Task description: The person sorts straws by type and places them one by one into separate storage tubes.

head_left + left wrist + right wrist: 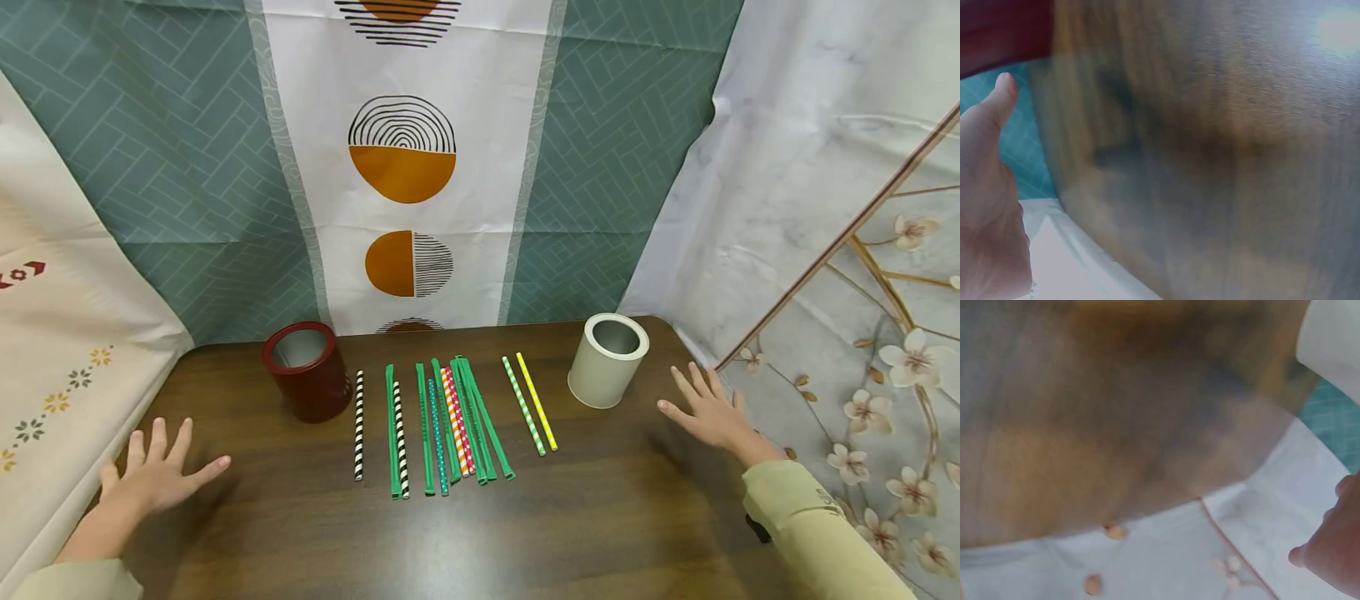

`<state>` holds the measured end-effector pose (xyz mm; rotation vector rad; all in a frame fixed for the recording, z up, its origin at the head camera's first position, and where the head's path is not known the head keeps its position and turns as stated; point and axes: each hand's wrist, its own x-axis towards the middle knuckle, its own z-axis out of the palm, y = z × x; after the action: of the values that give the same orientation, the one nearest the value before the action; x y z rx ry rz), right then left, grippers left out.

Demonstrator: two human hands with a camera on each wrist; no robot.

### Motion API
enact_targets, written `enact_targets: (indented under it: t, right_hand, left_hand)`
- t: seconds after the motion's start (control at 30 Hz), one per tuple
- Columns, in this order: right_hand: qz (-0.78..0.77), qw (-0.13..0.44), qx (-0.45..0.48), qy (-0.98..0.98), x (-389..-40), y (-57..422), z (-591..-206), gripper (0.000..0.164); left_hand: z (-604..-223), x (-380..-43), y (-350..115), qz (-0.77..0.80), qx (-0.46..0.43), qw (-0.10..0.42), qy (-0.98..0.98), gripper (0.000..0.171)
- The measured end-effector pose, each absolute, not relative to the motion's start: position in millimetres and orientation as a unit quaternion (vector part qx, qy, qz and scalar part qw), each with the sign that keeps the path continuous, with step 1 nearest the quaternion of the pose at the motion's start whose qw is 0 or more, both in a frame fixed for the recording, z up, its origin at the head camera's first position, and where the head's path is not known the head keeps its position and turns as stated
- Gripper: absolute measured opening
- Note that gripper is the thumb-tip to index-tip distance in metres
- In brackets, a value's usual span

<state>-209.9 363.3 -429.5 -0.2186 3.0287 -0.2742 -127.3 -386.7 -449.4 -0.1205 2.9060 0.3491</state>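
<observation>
My left hand [150, 477] is spread over the left side of the table, fingers straight, holding nothing. Nearest to it stands a dark red can [318, 383], its top facing up and its inside showing grey. On the right, my right hand [712, 414] is likewise spread with nothing in it, beside a cream-white can [596, 375]. Between the cans lies a row of straws: black-and-white striped straws [358, 425], several in green wrappers [393, 433], a teal dotted one [438, 437], an orange striped one [454, 423], a pink dotted one [462, 423], a green striped one [525, 408] and a yellow one [537, 402].
The brown wooden table [450, 550] has rounded back corners. A patterned curtain [405, 275] hangs behind it. Pale cloth [67, 333] drapes along the left, and a flowered white cloth [862, 367] along the right edge.
</observation>
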Motion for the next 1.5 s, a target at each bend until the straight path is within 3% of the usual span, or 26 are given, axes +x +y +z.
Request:
enact_targets:
  t: [0.27,0.63,0.87,1.07,1.17,1.5]
  right_hand:
    - [-0.078,0.012,-0.09,0.993,-212,350,-397,0.074]
    - [-0.096,-0.027,-0.157,0.983,-218,308,-359,0.074]
    - [-0.172,-0.089,-0.225,0.955,-225,278,-357,0.074]
    - [-0.253,-0.145,-0.258,0.921,-226,248,-363,0.062]
    - [-0.304,-0.128,-0.258,0.908,-228,235,-369,0.056]
    - [-0.417,0.021,-0.192,0.888,-240,210,-405,0.049]
  left_hand:
    - [-425,-139,-376,0.105,-0.026,0.088,0.99,0.098]
    - [-391,-167,-335,0.109,0.03,-0.038,0.993,0.091]
    - [-387,-184,-315,0.165,0.052,-0.073,0.982,0.089]
    - [-398,-199,-306,0.233,0.053,-0.092,0.967,0.087]
    - [-403,-204,-303,0.281,0.043,-0.087,0.955,0.088]
    - [-418,-215,-294,0.399,-0.002,-0.05,0.915,0.095]
